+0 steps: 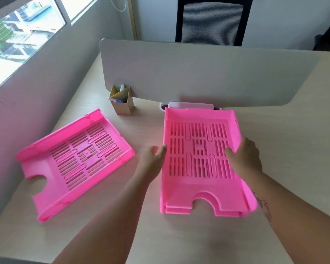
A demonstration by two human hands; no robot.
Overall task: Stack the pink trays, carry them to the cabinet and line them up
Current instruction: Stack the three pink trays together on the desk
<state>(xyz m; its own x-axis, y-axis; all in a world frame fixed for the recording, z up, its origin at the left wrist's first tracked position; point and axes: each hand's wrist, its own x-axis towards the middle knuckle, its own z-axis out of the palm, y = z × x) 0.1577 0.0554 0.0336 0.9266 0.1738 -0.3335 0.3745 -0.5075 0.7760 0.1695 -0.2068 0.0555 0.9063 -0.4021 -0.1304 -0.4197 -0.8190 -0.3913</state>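
Two slotted pink trays lie stacked [198,189] on the pale wooden desk, the upper one nested in the lower, whose front edge shows underneath. My left hand [152,159] grips the stack's left wall, thumb over the rim. My right hand [244,159] holds the right wall, thumb inside the upper tray. A third pink tray [51,174] lies alone at the left, turned at an angle, apart from both hands.
A grey divider panel [198,73] stands across the back of the desk [284,149]. A cardboard pen holder [122,101] sits by its left end. A white object [191,105] lies just behind the stack. A black office chair [213,21] stands beyond the panel, a window at the left.
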